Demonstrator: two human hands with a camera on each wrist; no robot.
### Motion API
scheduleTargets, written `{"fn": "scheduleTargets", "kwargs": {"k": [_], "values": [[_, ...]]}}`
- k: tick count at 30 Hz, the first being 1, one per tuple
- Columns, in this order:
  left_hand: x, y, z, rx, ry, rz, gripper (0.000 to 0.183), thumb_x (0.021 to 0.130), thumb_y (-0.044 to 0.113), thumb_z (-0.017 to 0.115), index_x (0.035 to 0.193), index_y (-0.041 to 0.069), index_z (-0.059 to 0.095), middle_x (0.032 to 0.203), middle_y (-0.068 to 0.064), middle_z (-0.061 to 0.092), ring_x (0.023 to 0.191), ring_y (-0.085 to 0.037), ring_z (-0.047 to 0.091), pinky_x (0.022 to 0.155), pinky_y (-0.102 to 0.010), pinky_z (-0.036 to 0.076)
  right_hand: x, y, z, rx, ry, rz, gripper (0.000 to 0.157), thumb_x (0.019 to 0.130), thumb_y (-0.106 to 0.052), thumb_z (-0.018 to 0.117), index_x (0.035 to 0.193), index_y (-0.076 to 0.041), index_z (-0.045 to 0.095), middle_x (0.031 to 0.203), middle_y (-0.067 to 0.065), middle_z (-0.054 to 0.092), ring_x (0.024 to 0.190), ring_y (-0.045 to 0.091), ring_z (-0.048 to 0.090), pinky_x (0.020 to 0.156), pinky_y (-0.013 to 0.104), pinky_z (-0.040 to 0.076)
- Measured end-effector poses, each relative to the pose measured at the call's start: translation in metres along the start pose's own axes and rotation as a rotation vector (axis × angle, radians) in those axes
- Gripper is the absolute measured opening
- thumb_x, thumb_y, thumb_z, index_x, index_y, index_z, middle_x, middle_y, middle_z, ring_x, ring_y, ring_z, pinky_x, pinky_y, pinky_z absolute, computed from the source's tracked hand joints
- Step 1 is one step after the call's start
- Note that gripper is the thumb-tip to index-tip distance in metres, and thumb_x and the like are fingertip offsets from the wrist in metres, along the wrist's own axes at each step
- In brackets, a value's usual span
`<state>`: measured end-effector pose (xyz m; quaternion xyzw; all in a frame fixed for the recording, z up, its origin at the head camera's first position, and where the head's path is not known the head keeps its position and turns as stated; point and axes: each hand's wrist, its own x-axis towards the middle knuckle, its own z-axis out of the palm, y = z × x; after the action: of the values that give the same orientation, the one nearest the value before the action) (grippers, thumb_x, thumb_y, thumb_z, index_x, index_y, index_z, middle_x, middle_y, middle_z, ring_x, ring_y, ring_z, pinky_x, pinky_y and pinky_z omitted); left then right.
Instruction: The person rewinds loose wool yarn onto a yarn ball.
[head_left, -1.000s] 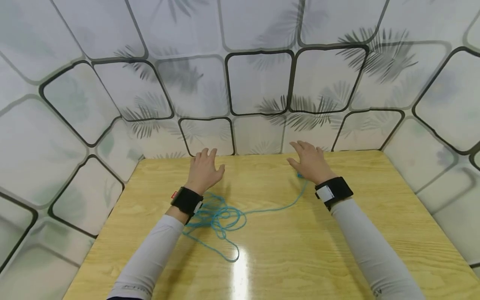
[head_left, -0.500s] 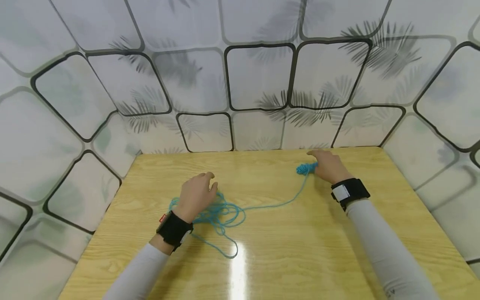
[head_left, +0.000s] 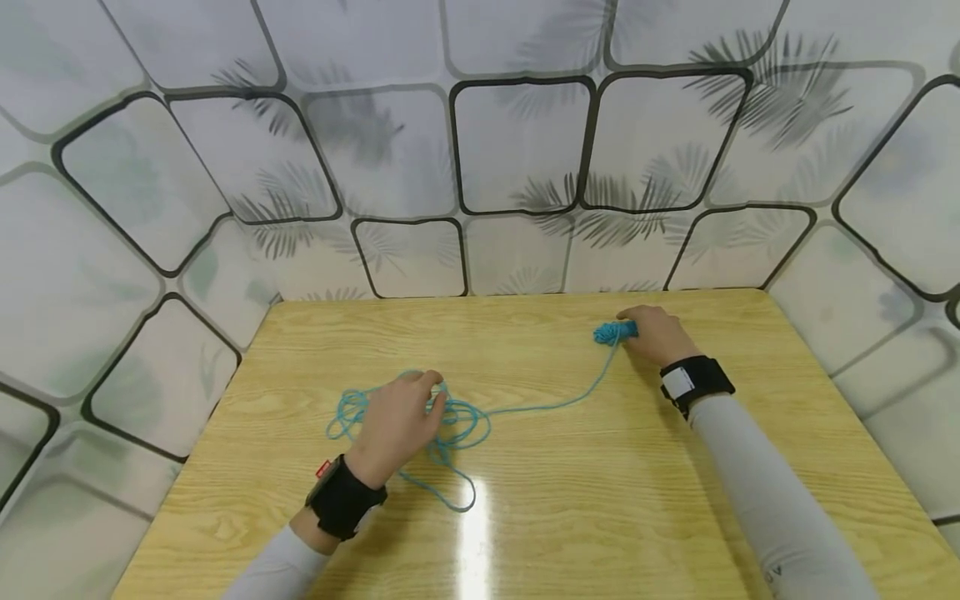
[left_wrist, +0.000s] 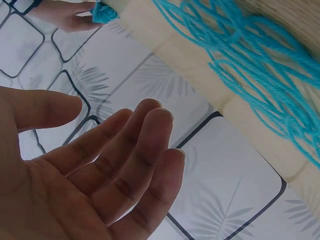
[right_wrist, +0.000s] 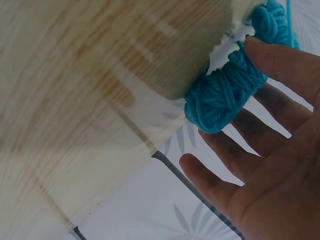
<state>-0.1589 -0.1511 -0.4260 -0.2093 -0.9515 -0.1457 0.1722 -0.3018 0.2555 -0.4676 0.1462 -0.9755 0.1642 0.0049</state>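
My right hand (head_left: 658, 335), far right on the table, holds a small wound skein of blue yarn (head_left: 607, 334). In the right wrist view the thumb lies on one side of the skein (right_wrist: 220, 97) and fingers on the other. A single strand (head_left: 551, 407) runs from it leftward to a loose tangle of the same yarn (head_left: 467, 411). Over that tangle hovers my left hand (head_left: 396, 421), partly covering it. The left wrist view has this hand's fingers (left_wrist: 155, 131) relaxed and slightly bent, with nothing in the palm; loose strands (left_wrist: 240, 35) lie beyond them.
The light wood table (head_left: 562, 500) ends at a back edge, close behind the right hand. Pale patterned curtain-like walls (head_left: 517, 150) enclose it at the back and sides. Both wrists wear black bands (head_left: 693, 383).
My right hand has come down at the far right and taken hold of the skein. The left hand has moved back toward me, over the loose yarn. The yarn lies almost as before.
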Motion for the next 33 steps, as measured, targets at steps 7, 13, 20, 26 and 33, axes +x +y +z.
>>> {"fn": "scheduleTargets", "kwargs": {"k": [7,13,20,26,33], "values": [[0.005,0.007,0.001,-0.016,-0.016,0.022,0.021,0.092,0.017,0.065,0.103,0.001,0.073,0.08,-0.012,0.073,0.055,-0.015,0.058,0.039,-0.026,0.045,-0.001,-0.011,-0.003,-0.02,0.054,-0.063,0.017,0.089,-0.001,0.067,0.105,0.005,0.067,0.098,0.025,0.07,0.087,0.04,0.064,0.074,0.057,0.052],[0.019,0.018,-0.003,-0.05,-0.015,0.051,0.021,0.092,0.018,0.065,0.106,0.002,0.071,0.081,-0.01,0.072,0.059,-0.015,0.06,0.045,-0.028,0.049,0.003,-0.053,-0.04,0.014,0.137,-0.141,0.011,0.09,-0.009,0.068,0.097,0.0,0.066,0.082,0.015,0.065,0.069,0.027,0.054,0.063,0.042,0.046],[0.042,0.045,-0.008,-0.127,-0.002,0.089,0.026,0.094,0.019,0.064,0.114,0.004,0.068,0.093,-0.011,0.072,0.07,-0.018,0.064,0.053,-0.031,0.054,-0.014,-0.137,-0.081,0.116,0.198,-0.303,0.011,0.092,-0.019,0.068,0.092,-0.008,0.065,0.078,0.004,0.058,0.067,0.019,0.048,0.061,0.034,0.042],[0.047,0.06,-0.013,-0.266,0.023,0.118,0.035,0.096,0.024,0.062,0.125,0.006,0.062,0.107,-0.011,0.069,0.08,-0.021,0.066,0.061,-0.033,0.058,-0.044,-0.181,-0.097,0.153,0.2,-0.442,0.018,0.09,-0.022,0.071,0.102,-0.008,0.07,0.086,0.003,0.065,0.072,0.016,0.054,0.065,0.034,0.049],[0.04,0.073,-0.018,-0.387,0.052,0.162,0.027,0.095,0.024,0.064,0.115,0.007,0.067,0.107,-0.009,0.07,0.083,-0.019,0.064,0.063,-0.034,0.057,-0.071,-0.198,-0.099,0.16,0.174,-0.493,0.029,0.09,-0.022,0.072,0.114,-0.006,0.07,0.092,0.003,0.066,0.072,0.013,0.055,0.062,0.033,0.05]]}}
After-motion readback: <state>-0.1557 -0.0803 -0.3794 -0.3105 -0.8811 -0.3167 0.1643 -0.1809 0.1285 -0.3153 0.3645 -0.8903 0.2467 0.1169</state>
